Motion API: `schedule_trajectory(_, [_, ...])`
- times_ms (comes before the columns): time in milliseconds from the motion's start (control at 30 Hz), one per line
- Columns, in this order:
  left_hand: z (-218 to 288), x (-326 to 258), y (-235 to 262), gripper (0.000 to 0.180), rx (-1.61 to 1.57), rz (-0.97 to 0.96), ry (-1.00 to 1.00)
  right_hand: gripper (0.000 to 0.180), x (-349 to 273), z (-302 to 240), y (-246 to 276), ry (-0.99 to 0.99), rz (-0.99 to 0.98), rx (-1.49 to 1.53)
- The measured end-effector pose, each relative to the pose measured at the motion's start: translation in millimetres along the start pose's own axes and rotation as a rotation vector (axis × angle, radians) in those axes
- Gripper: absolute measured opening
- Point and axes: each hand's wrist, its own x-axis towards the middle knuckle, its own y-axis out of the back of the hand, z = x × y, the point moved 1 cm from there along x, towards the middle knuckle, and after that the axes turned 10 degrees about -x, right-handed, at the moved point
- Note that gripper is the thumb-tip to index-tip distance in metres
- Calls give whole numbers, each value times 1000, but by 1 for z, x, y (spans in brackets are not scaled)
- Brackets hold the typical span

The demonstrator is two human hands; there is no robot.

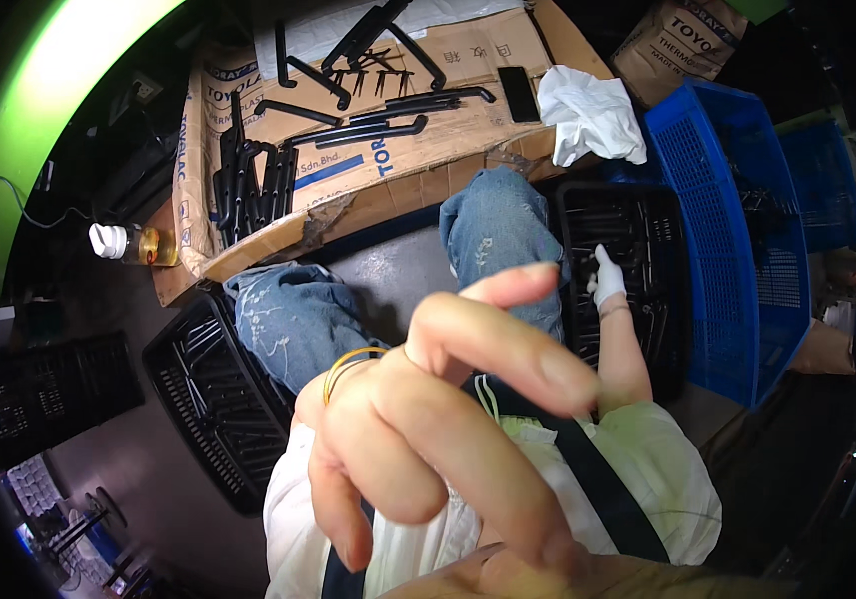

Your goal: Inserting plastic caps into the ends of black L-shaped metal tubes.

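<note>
My left hand (448, 399) is bare, with a gold bangle at its wrist, raised close in front of the view. Its fingers are bent but spread apart, and nothing is held among them. One fingertip reaches skin at the lower edge. My right hand (607, 276), in a white glove, is over the black crate (675, 285) beside my right knee. Dark, long plastic parts (637, 240) fill that crate; the small, blurred glove does not show whether it grips one. More black bent-ended plastic rods (373, 130) lie on the cardboard (448, 200) ahead.
Another black crate (210, 394) of dark parts stands left of my knees. On the cardboard are a phone (519, 95) and a white cloth (592, 115). A bottle of yellowish liquid (138, 244) stands left. Blue baskets (722, 250) rise at the right.
</note>
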Motion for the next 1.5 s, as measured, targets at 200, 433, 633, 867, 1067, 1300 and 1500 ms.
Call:
schedule_trajectory(200, [20,-13,-39,31,29,304,51,39,65,-10,0,-43,-101,136])
schedule_trajectory(433, [2,11,-14,26,23,104,-310,40,25,-57,-7,166,-91,104])
schedule_trajectory(633, [36,0,-13,33,93,218,-25,24,-95,-202,-103,635,-350,94])
schedule_trajectory(867, [33,2,61,36,410,310,-360,23,-200,-271,-243,910,-830,86])
schedule_trajectory(1067, [1,-34,267,19,1165,694,734,25,-182,-267,-306,797,-774,144])
schedule_trajectory(1300, [-93,-163,417,40,1876,130,1539,32,-169,-277,-306,666,-769,356])
schedule_trajectory(1500, [-104,-182,421,47,1978,40,1667,32,-159,-283,-301,665,-799,289])
